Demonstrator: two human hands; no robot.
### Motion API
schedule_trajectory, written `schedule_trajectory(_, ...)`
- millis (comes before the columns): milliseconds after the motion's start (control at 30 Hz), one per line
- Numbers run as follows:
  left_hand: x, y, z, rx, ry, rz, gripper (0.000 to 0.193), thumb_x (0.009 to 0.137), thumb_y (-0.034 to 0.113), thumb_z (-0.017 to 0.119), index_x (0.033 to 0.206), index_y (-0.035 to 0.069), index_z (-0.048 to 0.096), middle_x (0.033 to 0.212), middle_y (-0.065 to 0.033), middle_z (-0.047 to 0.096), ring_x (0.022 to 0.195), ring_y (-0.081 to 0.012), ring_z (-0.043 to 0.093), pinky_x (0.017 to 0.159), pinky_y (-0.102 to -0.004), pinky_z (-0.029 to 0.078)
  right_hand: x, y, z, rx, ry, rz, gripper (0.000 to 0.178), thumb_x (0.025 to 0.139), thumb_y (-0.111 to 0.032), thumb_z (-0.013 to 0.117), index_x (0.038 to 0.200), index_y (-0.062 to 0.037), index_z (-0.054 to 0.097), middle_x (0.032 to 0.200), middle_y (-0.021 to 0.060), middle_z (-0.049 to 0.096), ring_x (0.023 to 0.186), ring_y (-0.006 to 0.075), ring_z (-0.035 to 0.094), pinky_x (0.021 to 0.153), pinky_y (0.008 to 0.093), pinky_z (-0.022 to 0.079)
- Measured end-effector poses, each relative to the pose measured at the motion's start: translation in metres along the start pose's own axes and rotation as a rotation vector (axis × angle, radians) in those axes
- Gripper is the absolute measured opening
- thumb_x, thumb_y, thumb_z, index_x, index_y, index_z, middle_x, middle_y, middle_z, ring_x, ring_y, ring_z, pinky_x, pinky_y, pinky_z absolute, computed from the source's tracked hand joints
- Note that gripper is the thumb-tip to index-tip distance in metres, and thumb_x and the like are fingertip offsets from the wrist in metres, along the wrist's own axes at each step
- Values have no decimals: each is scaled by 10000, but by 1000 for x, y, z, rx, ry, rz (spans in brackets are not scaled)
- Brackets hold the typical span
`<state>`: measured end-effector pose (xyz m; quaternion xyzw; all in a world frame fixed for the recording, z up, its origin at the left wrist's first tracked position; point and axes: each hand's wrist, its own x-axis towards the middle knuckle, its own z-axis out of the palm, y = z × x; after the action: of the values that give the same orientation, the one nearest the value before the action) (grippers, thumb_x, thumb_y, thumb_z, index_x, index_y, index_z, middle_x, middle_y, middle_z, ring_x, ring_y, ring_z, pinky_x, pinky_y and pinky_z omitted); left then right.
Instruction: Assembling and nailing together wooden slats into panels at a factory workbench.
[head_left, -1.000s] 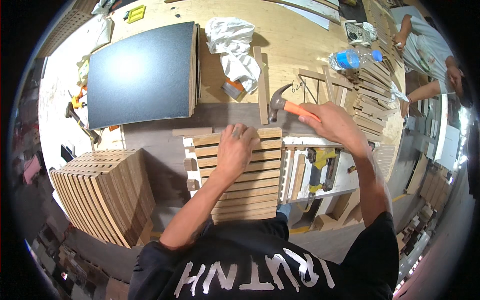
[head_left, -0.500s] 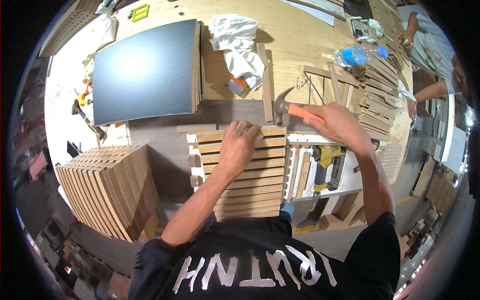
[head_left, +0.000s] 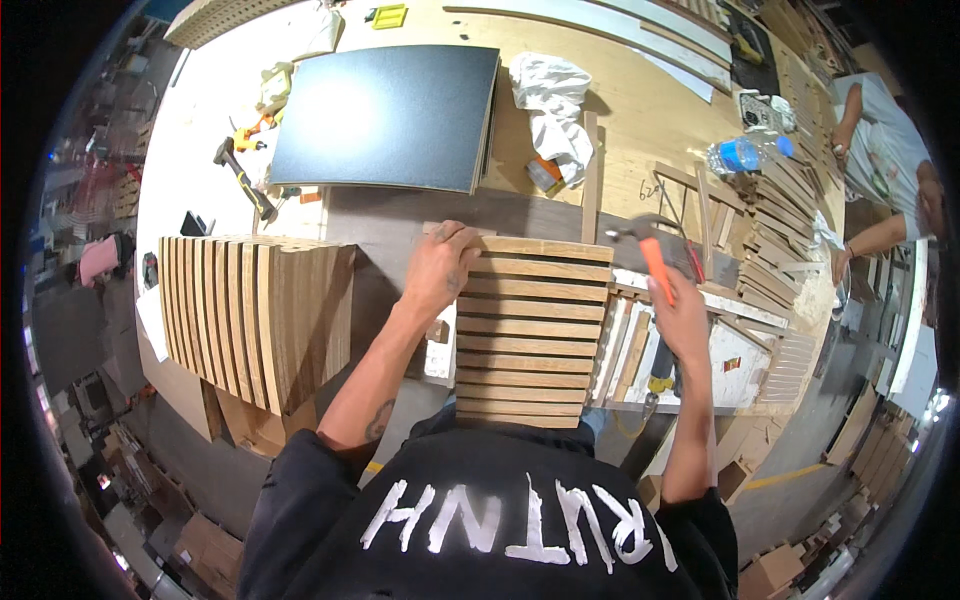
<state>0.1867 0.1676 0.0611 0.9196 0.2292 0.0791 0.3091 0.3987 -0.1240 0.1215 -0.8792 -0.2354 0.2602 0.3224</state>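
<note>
A slatted wooden panel (head_left: 532,335) lies in front of me, its pale slats running crosswise with dark gaps between them. At its far left corner my left hand (head_left: 438,272) is closed, fingers curled over the edge. My right hand (head_left: 684,318) is wrapped round a claw hammer (head_left: 656,268) with an orange handle. The hammer's head is blurred and points away from me, off the panel's far right corner. Beneath my right forearm, a yellow and black power tool (head_left: 660,375) is partly hidden.
A stack of slatted panels (head_left: 255,320) stands at left. Dark boards (head_left: 385,120) are piled behind. White cloth (head_left: 555,110), a water bottle (head_left: 745,153) and loose wood strips (head_left: 775,235) lie farther back. Another hammer (head_left: 243,180) rests at far left. Another person (head_left: 885,150) is at far right.
My left hand has shifted from atop the slats to the panel's far left corner. The hammer has moved right, away from the panel's far edge, and its handle now points toward me. The view has shifted.
</note>
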Motion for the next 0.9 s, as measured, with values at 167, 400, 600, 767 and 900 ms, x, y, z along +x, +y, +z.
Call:
schedule_trajectory(167, 15, -3, 12, -191, -42, -102, 230, 844, 94, 697, 1049, 4, 642, 1002, -150, 641, 840, -336, 631, 734, -412, 510, 63, -93, 28, -242, -284, -248, 335, 948, -339, 570, 1165, -98, 656, 955, 197, 685, 883, 402, 639, 772, 435, 502)
schedule_trajectory(400, -31, -53, 64, -599, -15, -571, 298, 879, 246, 719, 986, -23, 647, 809, -181, 657, 754, -267, 637, 724, -379, 513, 86, -103, 65, -184, -272, -249, 318, 891, -315, 585, 1030, -37, 649, 931, 228, 686, 866, 388, 664, 756, 470, 500)
schedule_trajectory(600, -62, 22, 66, -429, 437, -364, 314, 909, 209, 640, 1155, 18, 675, 1035, -230, 645, 963, -379, 621, 803, -433, 499, -4, -46, 67, 121, 250, -129, 269, 958, -256, 593, 1045, -1, 600, 825, 210, 606, 750, 375, 605, 705, 435, 478)
schedule_trajectory(767, -60, 28, 54, -431, 299, -320, 355, 945, 169, 573, 1249, -14, 588, 836, -238, 629, 709, -349, 605, 659, -418, 471, -66, 18, 81, 353, 395, 29, 219, 1011, -195, 527, 880, -22, 497, 643, 15, 442, 519, 99, 487, 484, 289, 426)
schedule_trajectory(900, -58, 31, 49, -523, 336, -271, 367, 997, 180, 516, 1308, -13, 542, 902, -248, 668, 794, -384, 651, 739, -405, 500, -100, 19, 71, 504, 294, 296, 225, 1024, -173, 494, 851, -32, 465, 638, 13, 439, 484, 104, 474, 445, 283, 407)
